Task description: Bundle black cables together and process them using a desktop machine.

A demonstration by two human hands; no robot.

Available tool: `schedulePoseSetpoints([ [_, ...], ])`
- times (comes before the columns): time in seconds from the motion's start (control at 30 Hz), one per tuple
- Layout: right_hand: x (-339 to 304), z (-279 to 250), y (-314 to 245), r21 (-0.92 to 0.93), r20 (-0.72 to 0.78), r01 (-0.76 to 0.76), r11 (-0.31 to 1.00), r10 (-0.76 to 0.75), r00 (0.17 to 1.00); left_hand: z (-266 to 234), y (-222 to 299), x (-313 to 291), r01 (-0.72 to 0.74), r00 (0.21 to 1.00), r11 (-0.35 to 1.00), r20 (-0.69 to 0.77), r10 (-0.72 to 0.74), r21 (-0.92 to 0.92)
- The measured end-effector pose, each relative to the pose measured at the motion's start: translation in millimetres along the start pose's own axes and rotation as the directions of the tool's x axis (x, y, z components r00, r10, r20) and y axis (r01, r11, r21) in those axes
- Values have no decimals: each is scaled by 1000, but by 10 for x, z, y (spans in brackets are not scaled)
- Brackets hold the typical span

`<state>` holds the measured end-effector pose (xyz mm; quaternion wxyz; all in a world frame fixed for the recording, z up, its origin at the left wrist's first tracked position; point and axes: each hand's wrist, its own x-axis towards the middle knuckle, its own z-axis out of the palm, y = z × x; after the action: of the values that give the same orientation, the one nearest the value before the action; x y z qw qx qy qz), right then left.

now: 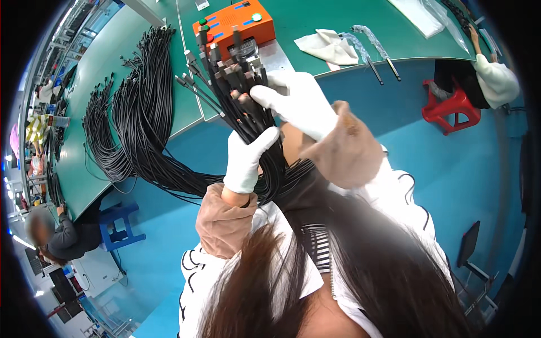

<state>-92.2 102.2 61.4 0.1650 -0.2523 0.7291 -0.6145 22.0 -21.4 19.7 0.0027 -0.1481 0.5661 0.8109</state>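
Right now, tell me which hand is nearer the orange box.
Right: the right hand is just below the orange box in the picture; the left hand is lower, farther away.

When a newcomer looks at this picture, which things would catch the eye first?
Probably the black cable bunch, held at the centre in the white-gloved left hand, with the right hand at its upper end. Next might come the orange box just beyond, on the green bench, and the red stool at the right.

A flat green tabletop (pixel 315 16) spans twelve o'clock. A red plastic stool (pixel 459 105) stands on smooth blue floor (pixel 462 160) at two.
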Motion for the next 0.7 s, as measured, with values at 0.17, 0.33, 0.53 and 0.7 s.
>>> schedulePoseSetpoints([
  [0.17, -59, 167, 19, 193, -78, -13, 981, 29, 997, 72, 160, 46, -166, 978, 986, -127, 164, -7],
  [0.33, -112, 2, 206, 607, -178, -136, 783, 301, 937, -93, 56, 140, -228, 945, 967, -266, 192, -112],
  [0.53, -68, 2, 236, 388, 48, -374, 842, 387, 921, -48, -43, 159, -192, 959, 974, -233, 161, -116],
  [0.7, -6, 161, 441, 331, -28, -391, 859, 423, 906, 17, -9, 114, -247, 927, 966, -311, 211, -80],
])
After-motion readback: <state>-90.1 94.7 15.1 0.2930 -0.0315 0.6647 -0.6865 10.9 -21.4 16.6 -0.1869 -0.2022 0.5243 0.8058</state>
